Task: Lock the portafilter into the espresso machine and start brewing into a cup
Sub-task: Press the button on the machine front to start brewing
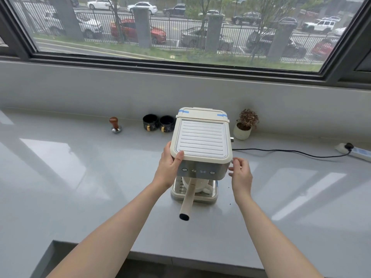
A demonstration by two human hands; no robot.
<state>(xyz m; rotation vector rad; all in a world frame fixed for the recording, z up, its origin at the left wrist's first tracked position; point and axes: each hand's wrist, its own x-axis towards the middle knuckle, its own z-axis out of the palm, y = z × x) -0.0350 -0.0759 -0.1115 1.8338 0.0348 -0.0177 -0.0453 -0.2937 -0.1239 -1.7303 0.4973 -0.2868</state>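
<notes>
A cream espresso machine (pixel 201 139) stands on the grey counter, seen from above. Its portafilter (pixel 187 199) sits under the machine's front, the cream handle pointing straight toward me. Below it a white cup (pixel 202 187) rests on the drip tray (pixel 212 196). My left hand (pixel 170 166) grips the machine's front left corner, thumb on the top edge. My right hand (pixel 240 173) is at the front right corner, fingers curled around a small metal knob (pixel 232 161) on the side. A row of round buttons (pixel 198 171) lines the steel front panel.
Two black mugs (pixel 158 123) stand behind the machine's left side, a wooden-handled tamper (pixel 115 125) farther left. A small potted plant (pixel 246 125) is at the back right. A black cable (pixel 291 152) runs right to a power strip (pixel 355 151). The counter edge (pixel 180 257) is near me.
</notes>
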